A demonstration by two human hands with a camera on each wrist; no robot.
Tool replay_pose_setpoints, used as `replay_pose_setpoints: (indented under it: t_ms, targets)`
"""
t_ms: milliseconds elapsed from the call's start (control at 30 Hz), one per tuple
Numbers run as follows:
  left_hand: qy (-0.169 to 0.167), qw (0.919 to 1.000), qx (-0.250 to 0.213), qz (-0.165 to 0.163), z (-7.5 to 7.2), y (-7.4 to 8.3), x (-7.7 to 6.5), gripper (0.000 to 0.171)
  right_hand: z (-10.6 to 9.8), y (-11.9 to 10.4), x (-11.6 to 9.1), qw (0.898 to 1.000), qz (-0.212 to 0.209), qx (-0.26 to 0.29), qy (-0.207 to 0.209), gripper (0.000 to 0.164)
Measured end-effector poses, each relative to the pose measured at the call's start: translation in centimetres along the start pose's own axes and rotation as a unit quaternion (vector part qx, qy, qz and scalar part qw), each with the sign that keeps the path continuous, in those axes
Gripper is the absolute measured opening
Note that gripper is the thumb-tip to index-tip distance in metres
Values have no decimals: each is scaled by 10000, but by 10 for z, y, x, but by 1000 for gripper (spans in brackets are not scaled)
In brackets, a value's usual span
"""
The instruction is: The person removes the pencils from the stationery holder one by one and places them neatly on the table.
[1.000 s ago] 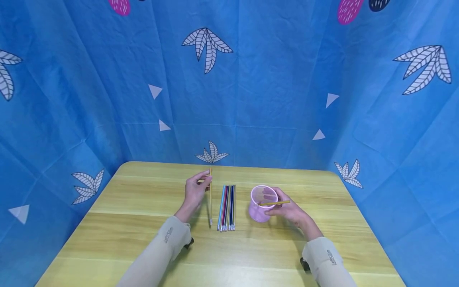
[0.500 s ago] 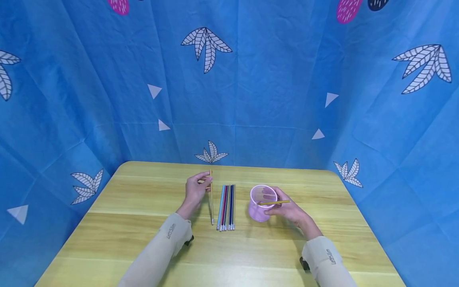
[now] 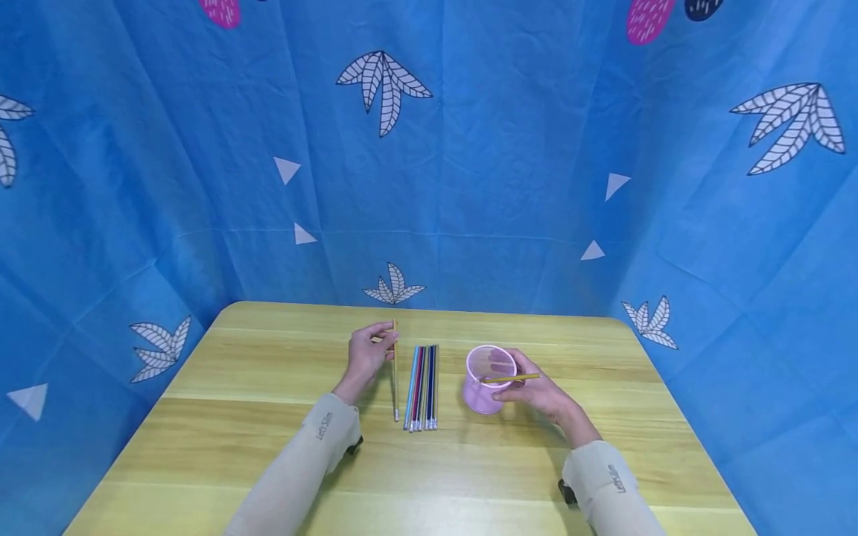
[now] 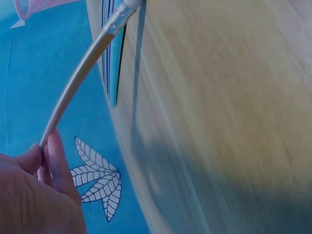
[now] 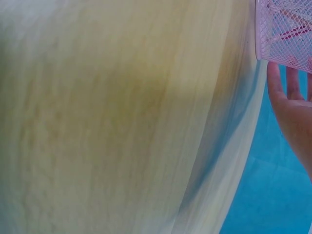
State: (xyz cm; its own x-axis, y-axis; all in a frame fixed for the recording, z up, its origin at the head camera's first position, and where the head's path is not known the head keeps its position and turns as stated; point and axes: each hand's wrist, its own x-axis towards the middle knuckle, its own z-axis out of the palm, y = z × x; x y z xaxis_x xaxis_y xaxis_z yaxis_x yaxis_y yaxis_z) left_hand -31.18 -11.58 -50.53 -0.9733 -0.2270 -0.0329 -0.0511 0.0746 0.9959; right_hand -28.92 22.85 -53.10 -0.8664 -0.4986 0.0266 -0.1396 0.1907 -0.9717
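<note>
My left hand [image 3: 367, 354] pinches a yellow pencil [image 3: 395, 380] near its far end, between thumb and fingers. The pencil's white eraser end points toward me; in the left wrist view its metal band [image 4: 117, 22] shows large. Just right of it, several pencils [image 3: 422, 387] in light blue, red, dark and yellow lie side by side on the table. My right hand [image 3: 541, 393] holds a pink mesh pencil cup [image 3: 479, 398] from its right side, thumb in front. Another yellow pencil [image 3: 512, 379] slants across the cup's rim above that hand; how it is supported I cannot tell.
The light wooden table [image 3: 469, 476] has rounded far corners. A blue curtain [image 3: 509, 149] with leaf and triangle prints hangs behind it and at both sides.
My left hand has shifted slightly right and toward me with its pencil, nearer the row. The right hand, the cup and the row look the same.
</note>
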Motion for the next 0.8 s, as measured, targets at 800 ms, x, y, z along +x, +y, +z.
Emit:
replay_pose_setpoints:
  t_ms: [800]
  targets:
    - [-101,9986,487,-185,7,-12,10,32,0,3,1,10000,-8,23,-37,81]
